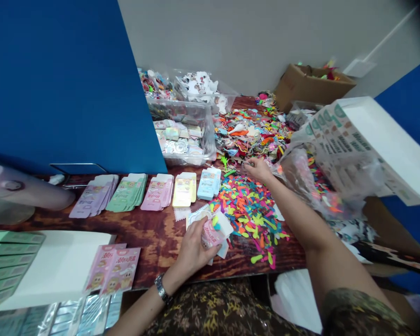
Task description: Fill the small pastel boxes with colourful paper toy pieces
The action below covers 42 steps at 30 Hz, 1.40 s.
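My left hand point(193, 246) holds a small pink box point(211, 234) with its white flap open, and yellow and teal bits show at its mouth. Clear or white packets lie partly beneath that hand. Farther back, my right hand point(258, 169) reaches to the front edge of a heap of mixed trinkets point(248, 128); its fingers are pinched together, and what is between them is too small to name. Between my hands spreads a pile of small bright balloon-like pieces point(247, 203). Flat blue point(209, 183), yellow point(184, 189), pink point(157, 191), green point(127, 192) and purple point(93, 196) boxes stand in a row of stacks.
Clear bins point(210, 140) of packets and white cutouts stand behind the stacks. A cardboard box point(311, 88) is at the back right, with a tilted white tray point(388, 144) and plastic bags nearer. At left are a white tray point(61, 266), pink packets point(121, 270) and a bottle point(28, 185).
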Available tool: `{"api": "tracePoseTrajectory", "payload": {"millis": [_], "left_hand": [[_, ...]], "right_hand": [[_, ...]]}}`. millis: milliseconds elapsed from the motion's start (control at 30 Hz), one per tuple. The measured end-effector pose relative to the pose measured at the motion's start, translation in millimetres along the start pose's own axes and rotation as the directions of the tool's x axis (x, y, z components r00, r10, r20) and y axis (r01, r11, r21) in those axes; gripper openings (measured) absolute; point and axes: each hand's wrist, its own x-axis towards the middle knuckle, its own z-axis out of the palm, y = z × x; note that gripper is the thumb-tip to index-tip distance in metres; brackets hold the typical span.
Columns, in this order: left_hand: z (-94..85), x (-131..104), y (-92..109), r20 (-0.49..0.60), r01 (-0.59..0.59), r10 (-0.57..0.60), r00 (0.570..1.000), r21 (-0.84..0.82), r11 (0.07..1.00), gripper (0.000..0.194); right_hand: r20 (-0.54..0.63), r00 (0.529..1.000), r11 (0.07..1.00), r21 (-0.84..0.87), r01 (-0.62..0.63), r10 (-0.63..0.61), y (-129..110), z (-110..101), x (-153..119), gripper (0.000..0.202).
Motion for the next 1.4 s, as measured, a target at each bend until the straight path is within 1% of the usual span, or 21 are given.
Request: {"api": "tracePoseTrajectory", "payload": {"millis": [67, 200, 300, 433, 533, 600, 700, 767, 800, 867, 933, 1000, 1067, 1100, 1133, 1200, 1233, 1300, 1400], "left_hand": [[-0.6, -3, -1, 0.000, 0.027, -0.027, 1.000, 0.004, 1.000, 0.073], [-3.0, -7, -4, -0.013, 0.067, -0.067, 0.998, 0.004, 0.998, 0.072], [-4.0, -5, -4, -0.010, 0.074, -0.074, 0.997, 0.004, 0.997, 0.072], [-2.8, -4, -3, 0.000, 0.064, -0.064, 0.998, 0.003, 0.998, 0.073], [-2.2, -4, -3, -0.015, 0.060, -0.060, 0.998, -0.004, 0.998, 0.072], [-2.5, -3, -3, -0.033, 0.067, -0.068, 0.997, -0.013, 0.998, 0.071], [-2.7, 0, -4, -0.064, 0.090, -0.092, 0.994, -0.028, 0.996, 0.071], [-1.9, 4, -3, -0.085, 0.114, -0.116, 0.990, -0.037, 0.993, 0.070], [-1.3, 7, -3, -0.096, 0.125, -0.129, 0.987, -0.044, 0.991, 0.069], [-0.1, 12, -1, -0.119, 0.142, -0.149, 0.982, -0.063, 0.988, 0.067], [0.3, 16, 2, -0.143, 0.149, -0.160, 0.977, -0.084, 0.985, 0.067], [-0.6, 18, 3, -0.164, 0.146, -0.160, 0.973, -0.093, 0.985, 0.069], [-2.4, 17, 3, -0.192, 0.131, -0.147, 0.970, -0.092, 0.987, 0.071], [-3.6, 15, 3, -0.207, 0.122, -0.138, 0.969, -0.088, 0.989, 0.071], [-4.9, 13, 2, -0.221, 0.112, -0.128, 0.967, -0.082, 0.990, 0.073], [-7.7, 6, 1, -0.236, 0.101, -0.113, 0.965, -0.063, 0.993, 0.074], [-9.1, 3, 1, -0.239, 0.102, -0.112, 0.965, -0.052, 0.993, 0.074], [-11.5, -3, 1, -0.242, 0.119, -0.123, 0.962, -0.031, 0.992, 0.073], [-14.1, -8, 4, -0.256, 0.141, -0.137, 0.957, -0.005, 0.990, 0.073]], "right_hand": [[0.005, 1.000, 0.999, -0.049, -0.017, 0.017, 0, 16, 4, 0.028], [0.081, 0.997, 0.991, -0.137, 0.004, 0.007, 1, 41, 11, 0.020], [0.123, 0.992, 0.984, -0.176, 0.023, -0.002, 4, 48, 15, 0.020], [0.156, 0.987, 0.983, -0.177, 0.052, -0.024, 7, 47, 20, 0.021], [0.158, 0.987, 0.986, -0.156, 0.052, -0.027, 6, 38, 18, 0.022], [0.151, 0.988, 0.989, -0.136, 0.051, -0.031, 4, 24, 14, 0.022], [0.146, 0.988, 0.994, -0.084, 0.070, -0.057, -4, -7, 2, 0.027], [0.167, 0.979, 0.993, 0.041, 0.111, -0.117, -14, -32, -11, 0.032], [0.188, 0.969, 0.981, 0.134, 0.138, -0.162, -22, -43, -20, 0.034], [0.239, 0.930, 0.920, 0.343, 0.188, -0.279, -43, -62, -40, 0.038], [0.297, 0.867, 0.829, 0.521, 0.205, -0.401, -69, -70, -63, 0.038], [0.347, 0.797, 0.746, 0.639, 0.184, -0.494, -96, -68, -86, 0.034], [0.390, 0.740, 0.708, 0.687, 0.162, -0.548, -119, -58, -107, 0.028], [0.409, 0.724, 0.718, 0.675, 0.170, -0.556, -128, -52, -116, 0.025], [0.420, 0.723, 0.747, 0.635, 0.198, -0.548, -136, -45, -124, 0.022], [0.412, 0.751, 0.822, 0.485, 0.299, -0.517, -147, -34, -138, 0.018], [0.387, 0.769, 0.844, 0.402, 0.357, -0.509, -151, -30, -143, 0.020], [0.313, 0.789, 0.845, 0.285, 0.453, -0.529, -155, -25, -153, 0.024], [0.223, 0.783, 0.813, 0.182, 0.552, -0.581, -158, -17, -164, 0.016]]}}
